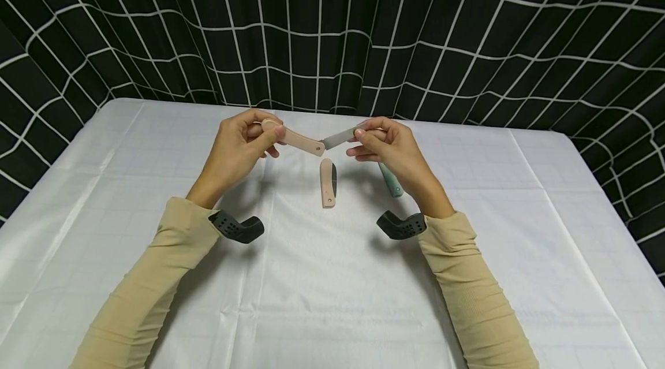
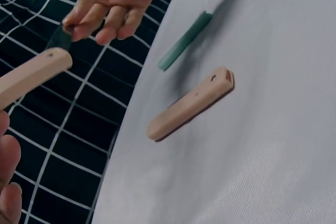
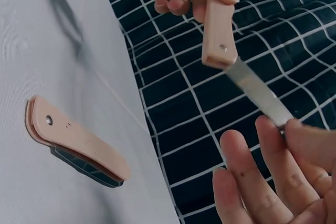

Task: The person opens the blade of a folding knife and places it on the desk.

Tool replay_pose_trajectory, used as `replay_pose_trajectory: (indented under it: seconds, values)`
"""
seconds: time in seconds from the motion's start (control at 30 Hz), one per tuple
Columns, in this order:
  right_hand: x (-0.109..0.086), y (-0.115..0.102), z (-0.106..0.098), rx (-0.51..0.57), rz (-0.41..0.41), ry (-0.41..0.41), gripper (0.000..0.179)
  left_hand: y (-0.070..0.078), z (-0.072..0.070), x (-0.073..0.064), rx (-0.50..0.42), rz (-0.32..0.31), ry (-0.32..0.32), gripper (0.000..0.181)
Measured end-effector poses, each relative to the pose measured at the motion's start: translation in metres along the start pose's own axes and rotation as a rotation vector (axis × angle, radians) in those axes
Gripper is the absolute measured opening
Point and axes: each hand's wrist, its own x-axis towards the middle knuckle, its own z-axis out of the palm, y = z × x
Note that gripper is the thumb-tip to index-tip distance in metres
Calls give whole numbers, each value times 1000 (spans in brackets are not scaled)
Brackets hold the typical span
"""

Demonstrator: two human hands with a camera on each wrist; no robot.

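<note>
Raised knife (image 1: 296, 138): partly unfolded, over the tabletop (image 1: 332, 276) toward its far edge.
Left fingers (image 1: 269, 137): pinching the handle (image 1: 306, 144).
Right fingers (image 1: 372, 142): pinching the blade (image 1: 339, 137) near its tip.
Folded knife (image 1: 327, 184): lying below, in from the far edge.
Green handle (image 1: 391, 181): to the right, partly hidden in head view.
Likely hazard: cut fingers, caused by slipping along the blade or sudden folding at the pivot (image 1: 318, 149).

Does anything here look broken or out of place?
Nothing stands out. The raised pink folding knife between the left hand and right hand looks bent, but only at its pivot. The second pink folding knife lies folded on the tablecloth.
</note>
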Motion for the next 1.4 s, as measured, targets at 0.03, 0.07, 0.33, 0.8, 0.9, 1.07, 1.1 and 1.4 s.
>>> replay_pose_trajectory:
  seconds: [0.03,0.07,0.33,0.8,0.9,1.07,1.1,1.4]
  values:
    - [0,0,0,-12,2,-1,10,0,-1,0,3,-7,-7,26]
    - [0,0,0,-22,1,1,12,0,-2,0,3,-13,-13,27]
    - [0,-2,3,-67,-30,31,16,-1,-4,0,20,-59,-74,24]
    - [-4,-7,-6,-191,-28,-16,24,1,-3,-3,55,-73,-173,20]
    - [-4,-7,-7,-188,-26,-24,22,0,-3,-2,63,-59,-165,19]
    - [-3,-6,-6,-167,-44,-34,14,2,-1,-2,65,-29,-131,16]
    - [-3,-6,-6,-161,-50,-34,12,2,0,-2,62,-23,-124,16]
    - [-2,-6,-6,-42,-70,-10,5,1,0,-2,-33,27,-67,19]
